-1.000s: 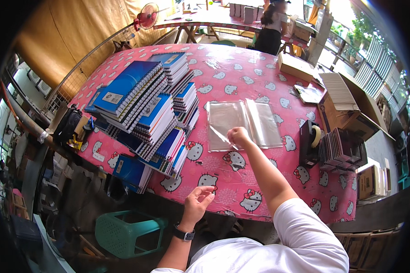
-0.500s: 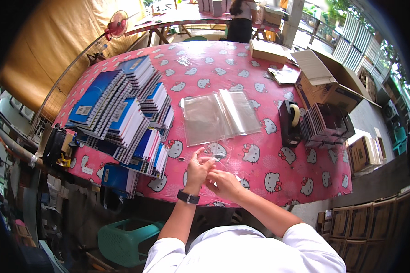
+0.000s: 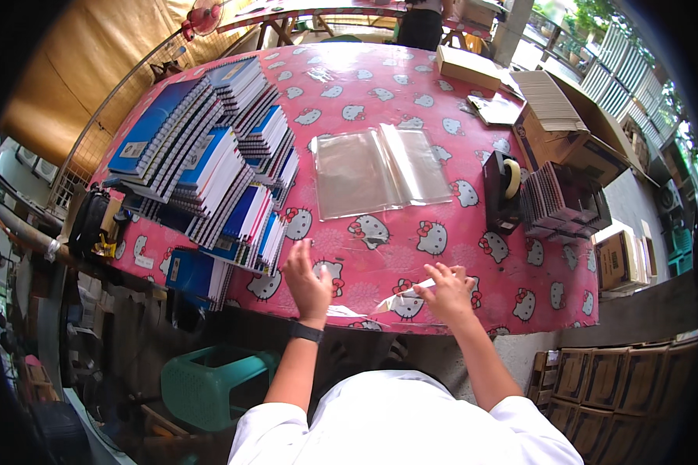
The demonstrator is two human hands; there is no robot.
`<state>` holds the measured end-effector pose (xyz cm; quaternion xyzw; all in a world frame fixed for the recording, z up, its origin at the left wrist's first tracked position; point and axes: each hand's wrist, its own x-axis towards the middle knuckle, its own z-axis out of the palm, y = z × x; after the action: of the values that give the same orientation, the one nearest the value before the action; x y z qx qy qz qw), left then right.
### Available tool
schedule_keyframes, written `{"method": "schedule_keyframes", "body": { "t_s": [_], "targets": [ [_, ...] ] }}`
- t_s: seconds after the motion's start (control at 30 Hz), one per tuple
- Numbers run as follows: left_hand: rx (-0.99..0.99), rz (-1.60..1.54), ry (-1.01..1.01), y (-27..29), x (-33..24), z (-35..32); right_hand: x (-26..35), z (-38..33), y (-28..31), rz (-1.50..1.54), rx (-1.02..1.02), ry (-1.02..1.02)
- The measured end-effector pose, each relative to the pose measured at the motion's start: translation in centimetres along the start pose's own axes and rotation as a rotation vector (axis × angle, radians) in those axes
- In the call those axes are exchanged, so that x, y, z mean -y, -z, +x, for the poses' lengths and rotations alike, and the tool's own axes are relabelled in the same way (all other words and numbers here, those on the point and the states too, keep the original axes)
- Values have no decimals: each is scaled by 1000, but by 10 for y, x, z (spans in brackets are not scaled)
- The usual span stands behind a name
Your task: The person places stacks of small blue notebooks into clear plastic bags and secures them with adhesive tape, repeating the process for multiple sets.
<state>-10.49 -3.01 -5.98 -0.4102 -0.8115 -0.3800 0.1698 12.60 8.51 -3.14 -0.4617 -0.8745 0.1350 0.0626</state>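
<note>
My left hand (image 3: pixel 309 288) is raised over the near edge of the table, fingers apart, holding nothing that I can see. A dark watch (image 3: pixel 305 332) is on that wrist. To the right my right hand (image 3: pixel 448 294) hovers with fingers spread, its thumb beside a shiny clear plastic piece (image 3: pixel 395 300). I cannot make out whether the thumb touches it. A small white scrap (image 3: pixel 343 311) lies by the table edge between my hands. Beyond them, clear plastic sleeves (image 3: pixel 353 174) lie flat, with a glossy fold on their right part.
Tall stacks of blue spiral notebooks (image 3: pixel 159 128) stand at the left. A black tape dispenser (image 3: pixel 501 194), a dark rack (image 3: pixel 562 201) and an open cardboard box (image 3: pixel 558 132) line the right. A green stool (image 3: pixel 202 387) stands below the table. A person (image 3: pixel 420 27) is at the far table.
My hands were together near the sleeves, fingers pinched. Now they are apart and nearer the table edge, the right one farther right, and their fingers have spread. The view has shifted slightly.
</note>
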Motion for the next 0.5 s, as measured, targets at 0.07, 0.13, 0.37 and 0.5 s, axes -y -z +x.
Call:
{"method": "schedule_keyframes", "body": {
  "t_s": [0.07, 0.13, 0.37, 0.5],
  "targets": [
    [136, -176, -152, 3, -18, -11, 10, 5, 20, 130, -135, 73],
    [350, -194, -238, -13, -41, -29, 23, 20, 41, 161, -455, 278],
    [600, -136, -331, -20, -21, -59, -3, 46, -53, -56, -220, 357],
    [-183, -482, 274, 44, 29, -39, -17, 43, -86, -136, -268, 348]
  ]
}}
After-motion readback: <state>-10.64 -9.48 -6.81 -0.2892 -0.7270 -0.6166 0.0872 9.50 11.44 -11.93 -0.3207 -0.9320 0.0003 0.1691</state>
